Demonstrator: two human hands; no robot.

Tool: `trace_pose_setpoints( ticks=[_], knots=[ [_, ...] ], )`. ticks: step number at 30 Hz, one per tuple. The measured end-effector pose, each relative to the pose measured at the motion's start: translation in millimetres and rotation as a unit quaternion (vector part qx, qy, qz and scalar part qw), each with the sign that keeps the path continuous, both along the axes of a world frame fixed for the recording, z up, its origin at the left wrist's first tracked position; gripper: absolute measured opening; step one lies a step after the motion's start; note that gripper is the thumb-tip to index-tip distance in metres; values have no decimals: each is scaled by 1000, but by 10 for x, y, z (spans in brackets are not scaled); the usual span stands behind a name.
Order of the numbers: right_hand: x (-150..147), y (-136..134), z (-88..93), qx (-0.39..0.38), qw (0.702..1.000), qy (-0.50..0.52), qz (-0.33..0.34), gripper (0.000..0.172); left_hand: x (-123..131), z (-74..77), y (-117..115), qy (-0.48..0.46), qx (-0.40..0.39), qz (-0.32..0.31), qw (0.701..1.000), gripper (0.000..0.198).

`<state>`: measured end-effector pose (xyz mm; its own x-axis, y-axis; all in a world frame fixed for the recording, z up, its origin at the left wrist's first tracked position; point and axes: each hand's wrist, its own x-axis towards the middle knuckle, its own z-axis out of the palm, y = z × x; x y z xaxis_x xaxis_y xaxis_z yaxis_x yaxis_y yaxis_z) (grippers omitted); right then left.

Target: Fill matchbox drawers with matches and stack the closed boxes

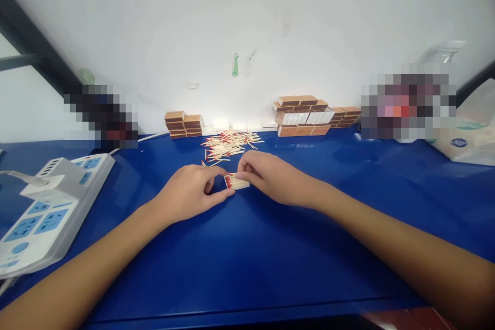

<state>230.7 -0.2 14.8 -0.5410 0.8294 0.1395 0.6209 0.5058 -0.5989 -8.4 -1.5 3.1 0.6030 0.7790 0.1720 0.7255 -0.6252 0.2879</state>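
A small open matchbox tray (pixel 235 181) filled with red-tipped matches rests on the blue table (pixel 247 263) between my hands. My left hand (pixel 189 193) pinches its left end with thumb and fingers curled. My right hand (pixel 270 175) grips its right side, fingers closed over it. Just behind lies a loose pile of matches (pixel 228 144).
Stacks of brown matchboxes (pixel 183 124) and a larger stack (pixel 305 113) with white inner trays line the wall. A white and blue power strip (pixel 46 206) lies at the left. A plastic bag (pixel 472 129) sits at the far right.
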Motion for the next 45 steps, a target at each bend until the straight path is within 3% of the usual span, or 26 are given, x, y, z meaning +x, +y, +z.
trace_pose_setpoints(
  ticks=[5, 15, 24, 36, 45],
  knots=[
    [-18, -1, -90, 33, 998, -47, 24, 15, 11, 3, -5, 3, -8, -1, 1000, 34],
    [-27, -27, -53, 9, 998, -53, 20, 15, 3, 4, -11, -2, -1, -14, 1000, 34],
    [27, -17, -33, 55, 996, -57, 33, 8, -2, -6, -15, -6, 5, -17, 1000, 34],
    [79, 0, 63, 8, 992, -124, 13, 12, 13, 5, -6, 0, -1, -13, 1000, 34],
    [58, 33, 12, 17, 993, -116, 31, 13, 11, 11, -15, 6, -2, -12, 1000, 35]
  ],
)
